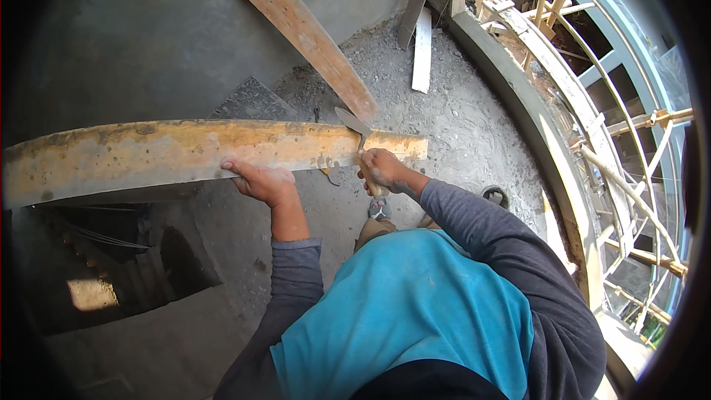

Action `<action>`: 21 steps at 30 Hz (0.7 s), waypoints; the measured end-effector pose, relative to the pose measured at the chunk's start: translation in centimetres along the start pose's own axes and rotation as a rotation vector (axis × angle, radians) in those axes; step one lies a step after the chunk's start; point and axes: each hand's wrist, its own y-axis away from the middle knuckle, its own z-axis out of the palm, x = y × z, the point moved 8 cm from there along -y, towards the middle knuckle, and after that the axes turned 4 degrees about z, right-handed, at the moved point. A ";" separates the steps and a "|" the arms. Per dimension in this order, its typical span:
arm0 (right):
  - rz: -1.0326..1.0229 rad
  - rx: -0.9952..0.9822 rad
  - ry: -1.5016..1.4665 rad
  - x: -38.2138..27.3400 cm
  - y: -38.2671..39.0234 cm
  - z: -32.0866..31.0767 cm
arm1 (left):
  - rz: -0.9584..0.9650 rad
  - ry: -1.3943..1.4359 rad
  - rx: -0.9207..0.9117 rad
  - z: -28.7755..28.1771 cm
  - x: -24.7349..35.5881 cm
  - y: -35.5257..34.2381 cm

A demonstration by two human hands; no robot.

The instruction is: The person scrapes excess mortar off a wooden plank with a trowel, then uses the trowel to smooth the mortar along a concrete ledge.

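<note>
A long wooden plank (185, 150), stained with grey cement, spans from the far left to just right of the middle in front of me. My left hand (265, 184) is closed on its near edge, thumb lying on the upper face and the other fingers hidden beneath. In my right hand (384, 169) is a pointed trowel (352, 120), gripped by its wooden handle. Its metal blade points away from me, over the plank's far edge near the right end. Whether the blade touches the wood I cannot tell.
Another plank (304, 33) slants beyond, its lower end near the trowel. A white strip (422, 52) and a dark board (417, 4) stand farther off. A dark opening (111, 252) lies at left. A low wall (518, 96) curves along the right, with pole scaffolding (622, 126) outside.
</note>
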 end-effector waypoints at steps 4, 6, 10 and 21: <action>-0.120 0.083 0.114 0.8 1.4 0.1 | -0.046 0.064 0.039 0.4 -0.7 -0.6; -0.096 0.074 0.136 0.8 3.8 0.8 | -0.021 0.031 0.075 -0.2 -1.0 -1.2; -0.199 -0.021 0.285 2.5 7.7 -2.4 | -0.017 -0.076 0.086 -1.6 -2.5 -3.6; 0.030 -0.089 0.052 1.6 7.4 -6.5 | -0.007 0.106 -0.144 0.5 -1.9 -3.7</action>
